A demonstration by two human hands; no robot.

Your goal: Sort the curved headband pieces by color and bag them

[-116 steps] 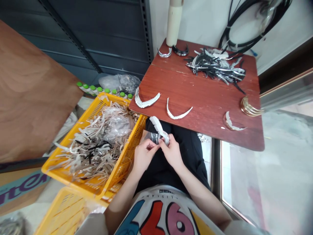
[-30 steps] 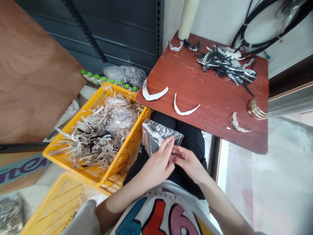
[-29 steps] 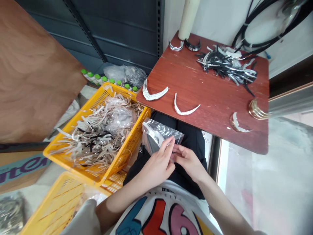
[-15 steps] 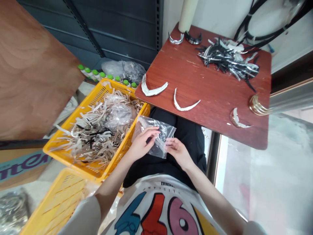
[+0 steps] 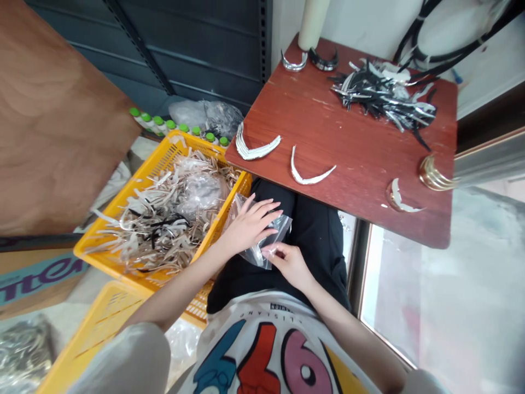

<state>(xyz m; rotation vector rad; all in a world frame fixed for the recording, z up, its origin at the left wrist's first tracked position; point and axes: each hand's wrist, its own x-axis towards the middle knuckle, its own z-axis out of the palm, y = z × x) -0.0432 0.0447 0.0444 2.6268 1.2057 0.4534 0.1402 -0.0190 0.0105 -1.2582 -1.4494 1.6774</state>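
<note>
A clear plastic zip bag (image 5: 282, 229) lies over my lap beside the yellow crate. My left hand (image 5: 251, 225) is laid across it, fingers stretched out and apart. At the bag's near edge, the thumb and fingers of my right hand (image 5: 290, 265) are pinched on the plastic. Whatever is inside the bag is mostly hidden under my left hand. On the red-brown table in front, a white curved strip (image 5: 309, 179) and a stack of white curved strips (image 5: 256, 151) lie closest to my hands.
A yellow crate (image 5: 91, 245) full of curved strips and plastic stands at left. The table (image 5: 348, 137) carries a pile of black and silver strips (image 5: 385, 96), gold curved pieces (image 5: 435, 175) and a white-and-gold piece (image 5: 400, 198). Green-capped bottles (image 5: 170, 126) line up behind the crate.
My left hand has moved forward over the bag and its fingers have spread. My right hand has shifted slightly left and nearer to me along the bag's edge.
</note>
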